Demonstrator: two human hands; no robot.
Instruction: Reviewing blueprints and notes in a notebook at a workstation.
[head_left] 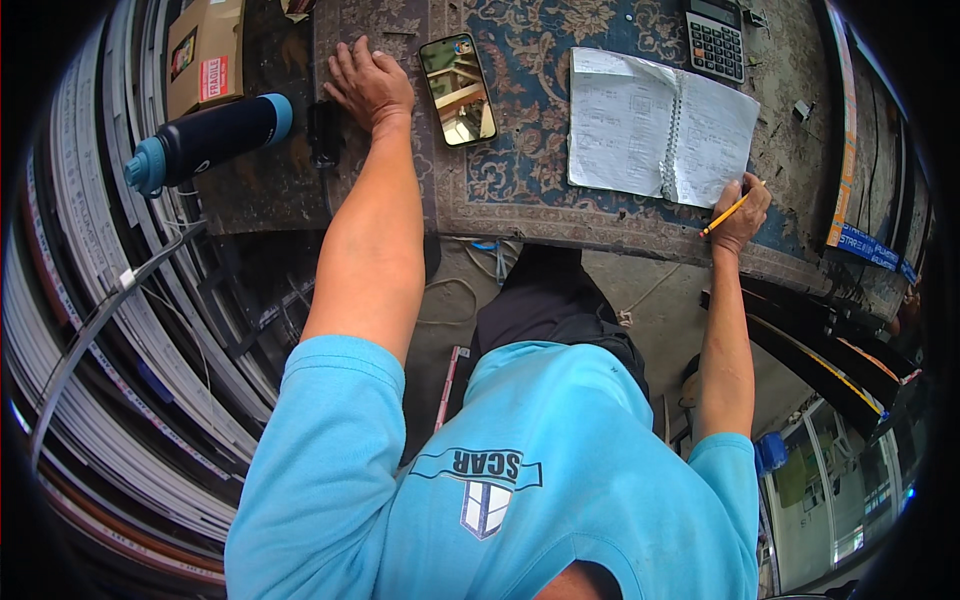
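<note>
Seated person at a rug-covered bench (520, 205). The right hand (742, 212) pinches a yellow pencil (727, 213), fingers closed round it, tip just off the lower right corner of the open spiral notebook (655, 125). The left hand (368, 85) lies flat, fingers slightly spread, beside a phone (457, 88). A calculator (716, 37) sits above the notebook; 1 bottle (208, 140) lies far left. Writing would go best with the page steadied and the pencil brought onto the paper.
</note>
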